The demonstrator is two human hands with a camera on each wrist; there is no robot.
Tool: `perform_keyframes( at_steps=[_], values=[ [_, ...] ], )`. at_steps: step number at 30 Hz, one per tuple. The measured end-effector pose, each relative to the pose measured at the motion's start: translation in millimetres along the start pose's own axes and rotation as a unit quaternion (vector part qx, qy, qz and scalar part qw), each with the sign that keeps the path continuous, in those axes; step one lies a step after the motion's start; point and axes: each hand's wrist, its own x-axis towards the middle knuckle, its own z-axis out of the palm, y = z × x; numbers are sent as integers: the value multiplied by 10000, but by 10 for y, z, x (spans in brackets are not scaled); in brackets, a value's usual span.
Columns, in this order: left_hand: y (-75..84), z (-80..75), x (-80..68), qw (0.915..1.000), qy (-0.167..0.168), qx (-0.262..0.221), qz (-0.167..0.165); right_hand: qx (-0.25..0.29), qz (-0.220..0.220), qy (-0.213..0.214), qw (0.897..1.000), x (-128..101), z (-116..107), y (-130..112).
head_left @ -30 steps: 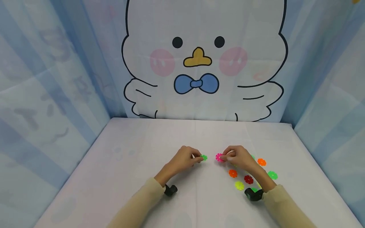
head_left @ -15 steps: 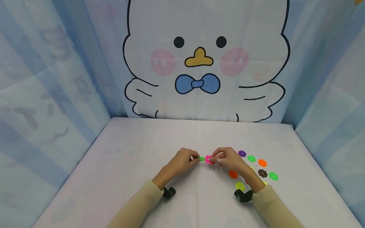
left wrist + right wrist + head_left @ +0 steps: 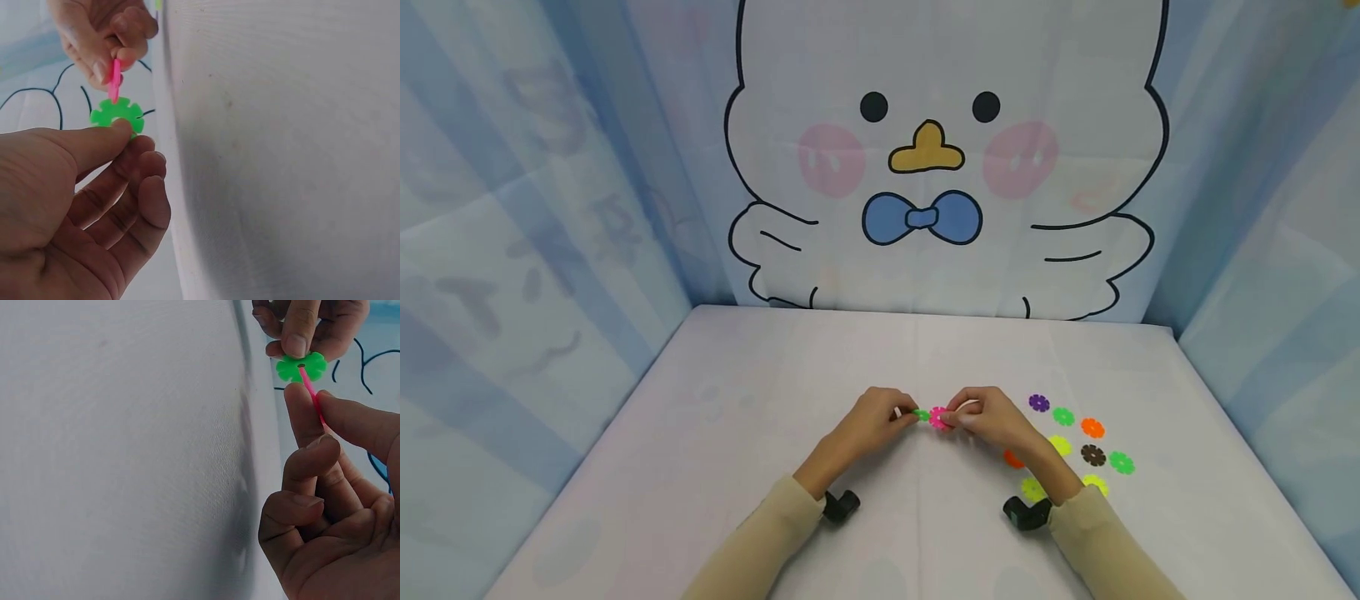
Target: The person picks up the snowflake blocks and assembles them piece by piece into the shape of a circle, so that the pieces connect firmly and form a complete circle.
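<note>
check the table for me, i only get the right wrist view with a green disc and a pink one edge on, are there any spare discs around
Observer: Yes, the head view shows loose discs scattered on the right half of the table.
Operator: which of those lies farthest from the person
Observer: The purple disc does, out at the far side of that scatter.
Operator: and the one i only see edge on, what does its rim look like
Observer: Seen more face-on from the head, the pink disc has a notched rim.
</note>
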Motion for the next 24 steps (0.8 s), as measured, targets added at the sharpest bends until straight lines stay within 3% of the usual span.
perform_keyframes(
  at_steps=[9, 20, 24],
  values=[
    [-49, 25, -7, 9998, -163, -74, -126, 110, -77, 12, 9999, -3, 34, 38],
    [-60, 5, -33, 9992, -117, -298, 220, -68, 93, 140, 9998, -63, 83, -3],
    [-70, 8, -22, 9992, -55, -277, 290, -110, 65, 85, 9999, 8, 69, 98]
  ],
)
